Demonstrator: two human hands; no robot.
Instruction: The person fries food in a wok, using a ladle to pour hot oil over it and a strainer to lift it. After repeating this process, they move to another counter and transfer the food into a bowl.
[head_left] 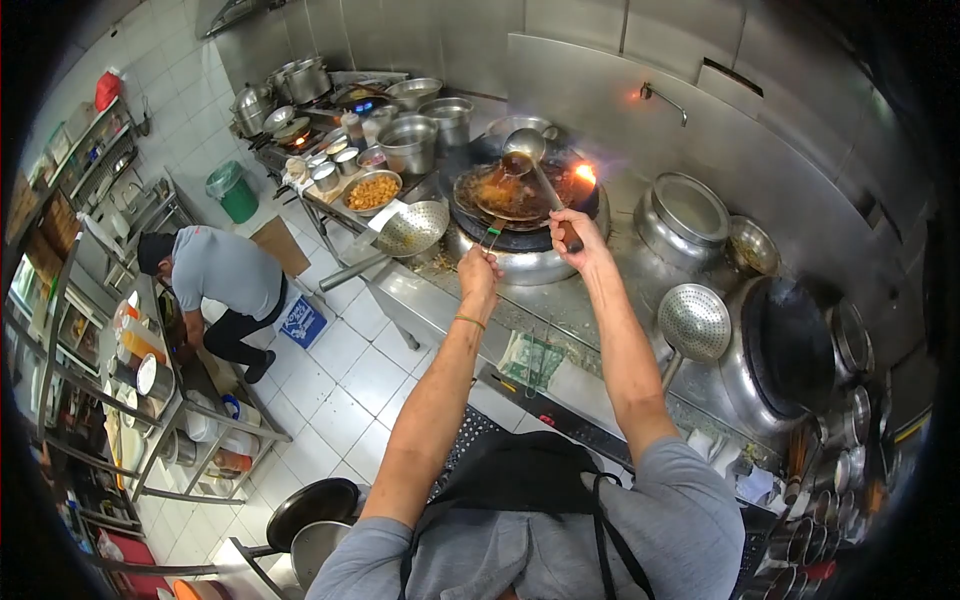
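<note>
My right hand (580, 238) is wrapped round the brown grip of a long metal ladle (550, 188), its bowl over the far side of the wok. A wok (490, 205) with dark, brownish food or sauce in it sits on a round burner. At its near rim, my left hand (479, 270) is closed on the wok's handle, where a bit of green (493, 232) shows. Orange flame (584, 175) flares at the wok's right edge. Left of the wok, a perforated strainer (413, 229) lies on the counter with its handle pointing left.
A bowl of browned food pieces (372, 191) and steel pots (408, 145) stand left. A second strainer (694, 322), a lidded pot (688, 208) and a black wok (788, 345) are right. A person in grey (228, 275) bends by the left shelves. A green cloth (531, 360) lies nearby.
</note>
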